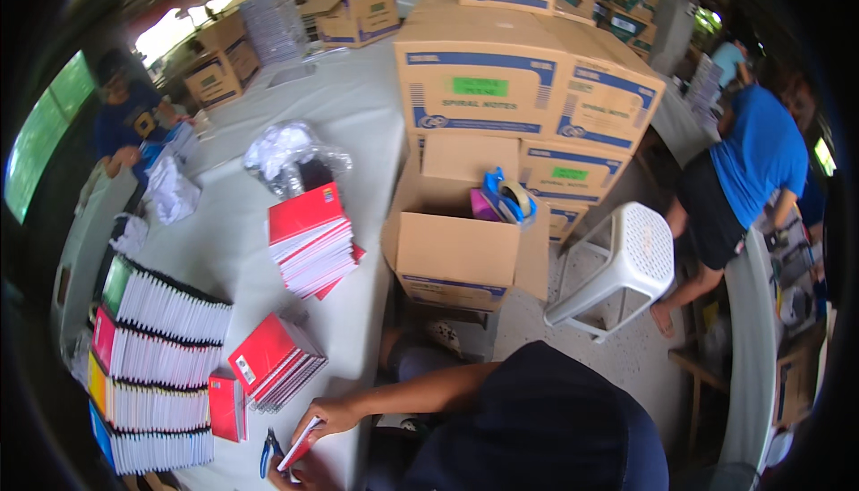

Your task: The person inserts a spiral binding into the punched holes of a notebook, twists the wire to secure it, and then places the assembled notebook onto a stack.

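Observation:
My right hand (333,418) reaches left across my dark-clothed body to the near edge of the white table (358,124) and pinches a thin red-and-white notebook (301,444) by its upper end. Only a sliver of my left hand (297,480) shows at the bottom edge, just under that notebook; its grip is hidden. A blue-handled tool (267,452) lies on the table beside both hands. A fanned stack of red notebooks (274,361) sits just above my right hand, with a small red booklet (227,406) to its left.
Rows of upright spiral notebooks (157,361) fill the table's left. A taller red notebook pile (311,239) and plastic wrap (291,156) lie further back. An open carton (456,249) holds a tape dispenser (508,196); stacked cartons (528,80), a white stool (626,263) and other people stand beyond.

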{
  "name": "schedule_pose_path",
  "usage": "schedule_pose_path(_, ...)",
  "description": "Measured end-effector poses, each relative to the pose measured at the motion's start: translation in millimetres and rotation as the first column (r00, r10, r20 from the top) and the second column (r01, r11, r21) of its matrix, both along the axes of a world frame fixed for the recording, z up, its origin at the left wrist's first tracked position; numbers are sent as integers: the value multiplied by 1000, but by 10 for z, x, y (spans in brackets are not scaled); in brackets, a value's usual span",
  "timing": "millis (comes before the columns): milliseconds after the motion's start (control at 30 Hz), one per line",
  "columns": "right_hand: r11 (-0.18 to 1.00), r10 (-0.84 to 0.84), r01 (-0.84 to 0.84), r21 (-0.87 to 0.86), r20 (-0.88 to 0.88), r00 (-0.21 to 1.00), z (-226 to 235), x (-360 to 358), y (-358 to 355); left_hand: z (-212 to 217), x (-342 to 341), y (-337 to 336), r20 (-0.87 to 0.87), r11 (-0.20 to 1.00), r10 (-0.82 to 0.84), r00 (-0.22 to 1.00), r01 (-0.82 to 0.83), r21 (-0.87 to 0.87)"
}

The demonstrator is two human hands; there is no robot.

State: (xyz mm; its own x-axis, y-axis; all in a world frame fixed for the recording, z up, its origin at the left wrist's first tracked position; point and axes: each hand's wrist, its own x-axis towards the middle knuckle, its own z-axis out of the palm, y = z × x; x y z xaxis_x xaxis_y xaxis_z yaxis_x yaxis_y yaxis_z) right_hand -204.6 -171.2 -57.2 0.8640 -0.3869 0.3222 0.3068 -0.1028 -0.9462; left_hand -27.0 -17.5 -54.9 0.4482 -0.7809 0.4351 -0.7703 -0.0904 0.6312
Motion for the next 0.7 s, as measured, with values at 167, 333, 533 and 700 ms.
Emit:
schedule_pose_path(167, 998, -28, 21, -56, -128, 991, 175, -105, 48, 201, 712, 408, 754, 608, 445, 483, -781, 141)
schedule_pose_path(333, 988, -111, 119, -98, 83, 990, -25, -39, 47, -171, 1042, 616, 474, 703, 547, 690, -686, 189)
schedule_pose_path(533, 997, -82, 80, -18, -99, 992, -61, -70, 18, 344, 620, 470, 578, 538, 515, 633, -763, 357)
schedule_pose_path(700, 997, -55, 62, 36, -176, 983, -163, 50, 6, -90, 960, 627, 410, 664, 653, 636, -742, 94)
